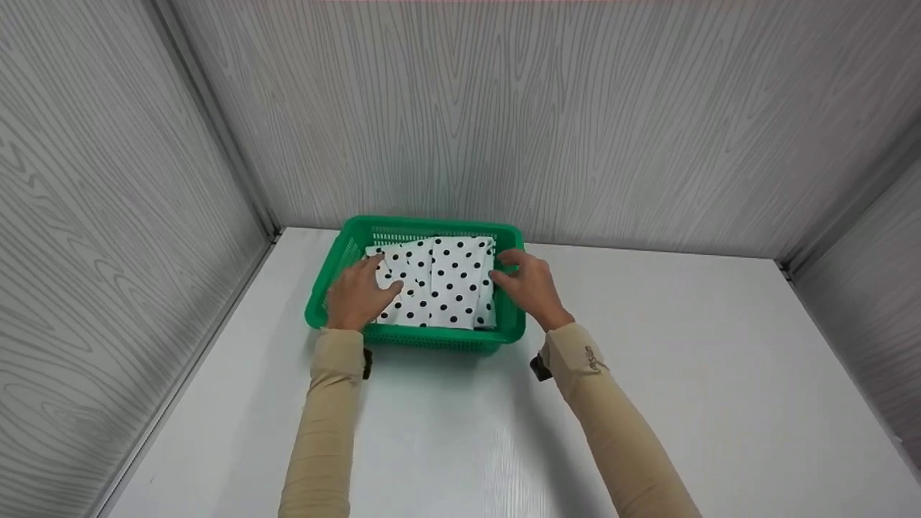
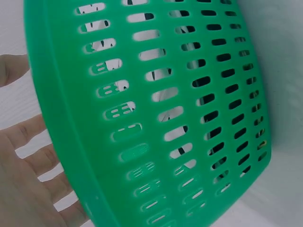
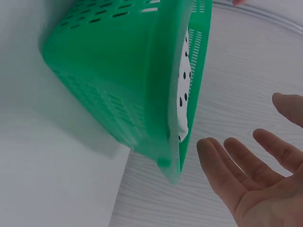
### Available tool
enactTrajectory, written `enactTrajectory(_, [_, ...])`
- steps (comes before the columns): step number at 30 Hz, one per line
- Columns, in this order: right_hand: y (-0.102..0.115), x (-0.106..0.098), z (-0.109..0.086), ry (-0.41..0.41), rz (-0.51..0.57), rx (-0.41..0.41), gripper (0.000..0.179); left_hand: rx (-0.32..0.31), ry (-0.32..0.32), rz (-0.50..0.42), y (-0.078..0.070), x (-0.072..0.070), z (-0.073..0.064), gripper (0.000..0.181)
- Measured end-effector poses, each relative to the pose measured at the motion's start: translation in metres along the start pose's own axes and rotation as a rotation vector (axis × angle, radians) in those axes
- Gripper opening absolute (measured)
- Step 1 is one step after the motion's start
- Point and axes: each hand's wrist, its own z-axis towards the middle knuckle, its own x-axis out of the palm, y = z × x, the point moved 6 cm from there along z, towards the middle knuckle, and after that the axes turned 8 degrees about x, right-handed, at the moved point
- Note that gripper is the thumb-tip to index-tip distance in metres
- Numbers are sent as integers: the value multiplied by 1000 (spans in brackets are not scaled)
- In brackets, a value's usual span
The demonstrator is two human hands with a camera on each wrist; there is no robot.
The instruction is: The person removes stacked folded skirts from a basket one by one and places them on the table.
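Observation:
A white cloth with black dots (image 1: 453, 280) lies folded inside a green plastic basket (image 1: 432, 335) with slotted walls. Over the cloth's left part is my left hand (image 1: 356, 293), fingers spread and thumb pointing right. At the basket's right rim, my right hand (image 1: 531, 284) has its fingers loosely bent toward the cloth's right edge, with a gap between thumb and fingers. In the right wrist view the right hand (image 3: 260, 179) shows its palm with nothing in it. The basket wall covers part of the left hand (image 2: 33, 179) in the left wrist view.
The basket stands on a white table (image 1: 647, 374), close to the grey wood-grain back panel (image 1: 575, 129). A similar side panel (image 1: 108, 216) rises on the left, another on the right. Both forearms in beige sleeves (image 1: 324, 439) reach in from the front edge.

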Motion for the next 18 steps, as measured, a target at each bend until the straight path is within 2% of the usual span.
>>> enactTrajectory(6, [-9, 21, 1, 29, 30, 86, 43, -16, 23, -11, 3, 9, -2, 61])
enactTrajectory(11, [-7, 33, 1, 23, 15, 103, 44, -44, 11, -6, 10, 10, -3, 59])
enactTrajectory(18, [-4, 54, 1, 46, 2, 152, 61, -104, 36, 2, 21, 12, -3, 64])
